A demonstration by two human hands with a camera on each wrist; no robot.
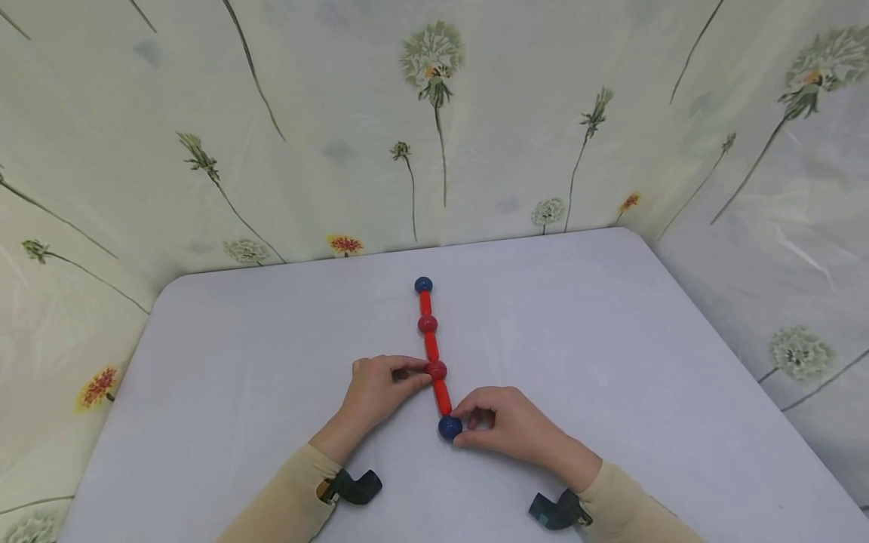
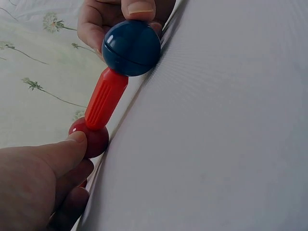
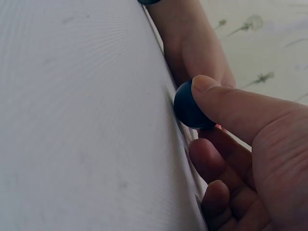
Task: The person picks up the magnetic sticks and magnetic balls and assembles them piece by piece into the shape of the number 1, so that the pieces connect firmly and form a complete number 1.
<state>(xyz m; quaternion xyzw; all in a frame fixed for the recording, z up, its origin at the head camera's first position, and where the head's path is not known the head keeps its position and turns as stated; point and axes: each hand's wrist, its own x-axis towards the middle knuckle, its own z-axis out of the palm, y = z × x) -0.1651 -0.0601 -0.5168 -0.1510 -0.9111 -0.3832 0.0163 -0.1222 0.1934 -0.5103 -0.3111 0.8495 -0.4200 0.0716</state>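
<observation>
A chain of balls and short red rods lies on the table, running from the far middle toward the near edge. A blue ball ends it at the far side, two red balls sit between, and another blue ball ends it near me. My left hand pinches the nearer red ball between thumb and fingers. With thumb and forefinger, my right hand holds the near blue ball. A ribbed red rod joins those two balls in the left wrist view.
The chain lies on a white table with rounded far corners. Behind and beside it hangs a pale curtain printed with dandelions. Dark wrist-worn devices sit at both sleeves.
</observation>
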